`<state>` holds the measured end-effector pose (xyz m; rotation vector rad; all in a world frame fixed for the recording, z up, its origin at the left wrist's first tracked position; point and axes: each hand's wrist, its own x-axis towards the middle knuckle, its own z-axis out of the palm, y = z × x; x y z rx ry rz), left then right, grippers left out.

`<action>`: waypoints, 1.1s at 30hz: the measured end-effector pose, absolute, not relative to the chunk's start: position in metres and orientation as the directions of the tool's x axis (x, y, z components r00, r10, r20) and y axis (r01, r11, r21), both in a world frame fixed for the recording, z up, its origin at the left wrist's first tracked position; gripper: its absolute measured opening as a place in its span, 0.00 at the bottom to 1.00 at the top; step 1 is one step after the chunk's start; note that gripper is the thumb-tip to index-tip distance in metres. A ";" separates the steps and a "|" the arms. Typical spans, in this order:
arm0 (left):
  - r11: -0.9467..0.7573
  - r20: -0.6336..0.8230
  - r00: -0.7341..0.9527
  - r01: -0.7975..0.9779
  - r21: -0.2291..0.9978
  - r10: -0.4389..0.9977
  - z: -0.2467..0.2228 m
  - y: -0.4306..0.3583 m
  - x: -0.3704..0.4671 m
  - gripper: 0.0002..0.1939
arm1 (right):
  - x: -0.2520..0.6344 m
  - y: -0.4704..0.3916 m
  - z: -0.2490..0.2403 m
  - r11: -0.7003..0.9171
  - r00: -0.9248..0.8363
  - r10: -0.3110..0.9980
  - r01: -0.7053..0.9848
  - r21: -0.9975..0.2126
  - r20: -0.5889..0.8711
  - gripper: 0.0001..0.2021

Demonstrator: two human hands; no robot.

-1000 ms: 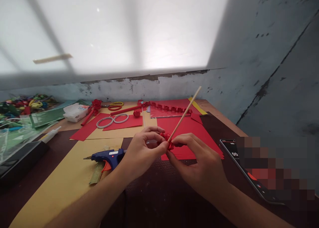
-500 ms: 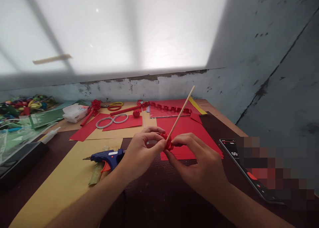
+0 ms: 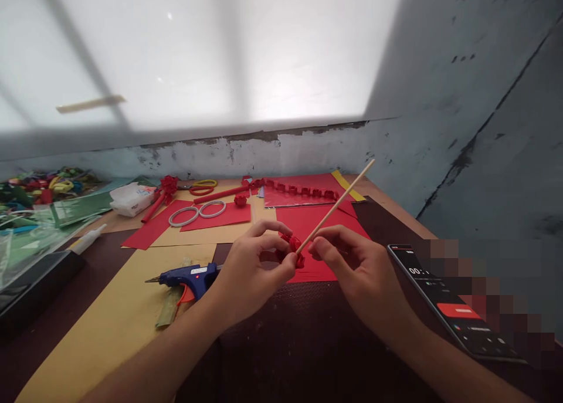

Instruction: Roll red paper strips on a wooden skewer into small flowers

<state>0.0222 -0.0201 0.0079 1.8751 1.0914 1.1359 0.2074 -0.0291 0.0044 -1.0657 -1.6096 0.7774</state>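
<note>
Between the thumb and fingers of my left hand [image 3: 259, 268] is a red paper flower [image 3: 291, 243]. A thin wooden stick [image 3: 338, 202] slants up to the right, its lower end against the flower by my left thumb. My right hand [image 3: 358, 268] is closed around the lower part of the stick, thumb and index finger at its side. Left of my left hand, a blue glue gun [image 3: 193, 277] with an orange trigger rests over the yellow paper [image 3: 114, 309], its small red light showing.
Red sheets [image 3: 323, 269] lie beyond my hands. Further back are two grey rings [image 3: 212, 209], scissors [image 3: 203, 187], a small red flower [image 3: 240, 199] and a curled red strip [image 3: 303, 190]. A phone [image 3: 453, 303] lies at the right, a black box [image 3: 39, 291] at the left.
The stick has tilted further to the right. My right thumb and fingers have shifted from the red flower to the lower part of the stick. My left hand still holds the flower.
</note>
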 end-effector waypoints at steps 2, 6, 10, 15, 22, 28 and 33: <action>-0.501 0.411 0.295 0.386 0.775 0.863 0.007 -0.020 0.023 0.08 | 0.210 -0.024 0.005 0.340 -0.101 0.940 0.208 -0.917 0.325 0.12; -0.545 0.453 0.305 0.427 0.722 0.838 0.006 -0.020 0.023 0.07 | 0.212 -0.020 0.003 0.292 -0.091 0.956 0.178 -0.940 0.279 0.15; -0.547 0.461 0.296 0.417 0.726 0.837 0.005 -0.020 0.022 0.04 | 0.214 -0.020 0.003 0.293 -0.080 0.956 0.166 -0.942 0.283 0.13; -0.561 0.467 0.314 0.412 0.718 0.827 0.004 -0.019 0.022 0.05 | 0.215 -0.018 0.003 0.278 -0.085 0.960 0.156 -0.948 0.268 0.14; -0.554 0.463 0.305 0.424 0.716 0.832 0.004 -0.020 0.022 0.05 | 0.216 -0.018 0.003 0.266 -0.094 0.963 0.196 -0.944 0.252 0.17; -0.574 0.481 0.314 0.435 0.693 0.819 0.005 -0.019 0.022 0.04 | 0.214 -0.018 0.004 0.239 -0.127 0.968 0.211 -0.948 0.216 0.19; -0.565 0.473 0.308 0.443 0.696 0.825 0.005 -0.019 0.022 0.03 | 0.215 -0.019 0.003 0.222 -0.156 0.969 0.227 -0.948 0.190 0.18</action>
